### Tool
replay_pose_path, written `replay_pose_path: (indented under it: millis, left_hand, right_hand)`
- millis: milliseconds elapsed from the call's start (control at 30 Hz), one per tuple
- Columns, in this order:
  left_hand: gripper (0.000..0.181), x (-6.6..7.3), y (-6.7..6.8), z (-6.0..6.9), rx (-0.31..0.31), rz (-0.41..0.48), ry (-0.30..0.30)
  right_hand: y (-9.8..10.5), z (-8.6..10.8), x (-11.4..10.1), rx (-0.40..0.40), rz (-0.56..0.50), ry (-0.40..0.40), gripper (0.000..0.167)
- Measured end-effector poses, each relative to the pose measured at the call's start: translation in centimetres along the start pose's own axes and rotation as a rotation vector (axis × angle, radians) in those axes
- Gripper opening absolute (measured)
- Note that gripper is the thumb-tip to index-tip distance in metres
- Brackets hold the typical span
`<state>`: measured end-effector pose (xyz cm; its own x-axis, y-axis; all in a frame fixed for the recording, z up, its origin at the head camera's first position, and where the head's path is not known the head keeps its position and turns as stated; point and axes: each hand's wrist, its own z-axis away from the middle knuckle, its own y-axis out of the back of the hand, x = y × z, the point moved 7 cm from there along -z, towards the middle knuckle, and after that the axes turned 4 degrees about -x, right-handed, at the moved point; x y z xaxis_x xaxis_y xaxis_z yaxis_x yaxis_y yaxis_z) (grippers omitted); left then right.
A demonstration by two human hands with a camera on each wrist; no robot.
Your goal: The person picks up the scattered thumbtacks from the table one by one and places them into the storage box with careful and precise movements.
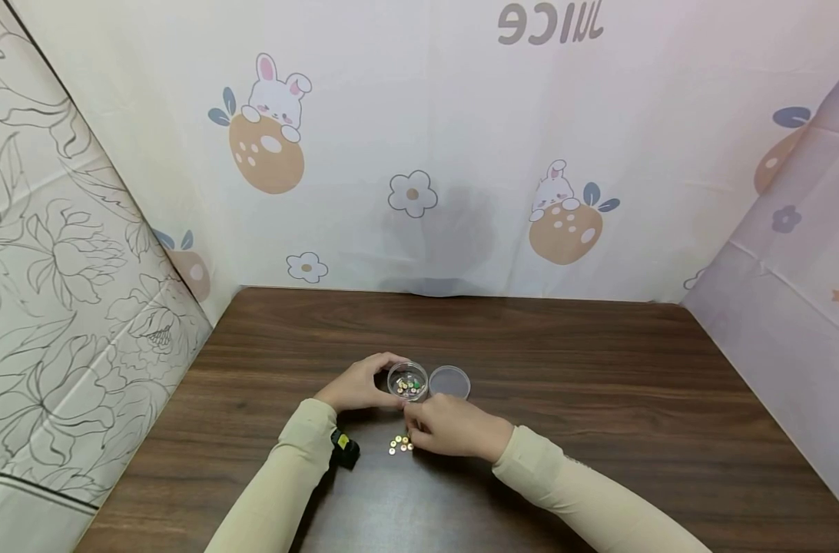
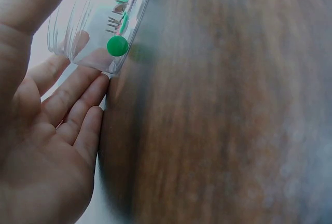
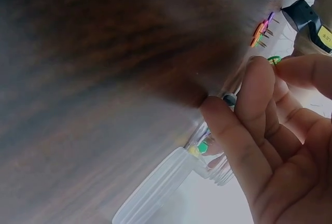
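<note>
My left hand (image 1: 360,385) holds a round clear plastic jar (image 1: 397,374) on the table, thumb on the near side and fingers on the far side. Inside the jar lie several thumbtacks (image 1: 409,386); the left wrist view shows a green thumbtack (image 2: 118,46) against its wall. In front of the jar is my right hand (image 1: 461,428), pinching a green thumbtack (image 3: 274,59) between thumb and forefinger. Loose thumbtacks (image 1: 399,439) rest on the table just left of the right hand, coloured heads down and points up in the right wrist view.
A clear round lid (image 1: 450,382) lies flat to the right of the jar, close against it. The black wrist camera (image 1: 346,450) with a yellow label sits at my left wrist. Brown wooden tabletop (image 1: 565,353) runs back to a patterned curtain (image 1: 419,100).
</note>
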<state>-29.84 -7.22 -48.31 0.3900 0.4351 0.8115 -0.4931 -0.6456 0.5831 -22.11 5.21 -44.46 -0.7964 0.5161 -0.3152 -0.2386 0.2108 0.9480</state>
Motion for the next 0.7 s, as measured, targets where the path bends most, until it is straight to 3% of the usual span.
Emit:
replay_pose_path:
  millis: [267, 467, 700]
  left_hand:
    - [0.064, 0.2, -0.1, 0.1, -0.008, 0.008, -0.006]
    - [0.067, -0.1, -0.1, 0.1, -0.009, 0.020, 0.037]
    - [0.067, -0.2, -0.1, 0.2, -0.005, 0.055, 0.041]
  right_hand:
    - [0.5, 0.1, 0.2, -0.024, -0.066, -0.020, 0.018]
    - [2.0, 0.4, 0.7, 0.054, -0.063, -0.022, 0.012]
    - [3.5, 0.3, 1.9, 0.130, -0.060, -0.071, 0.011]
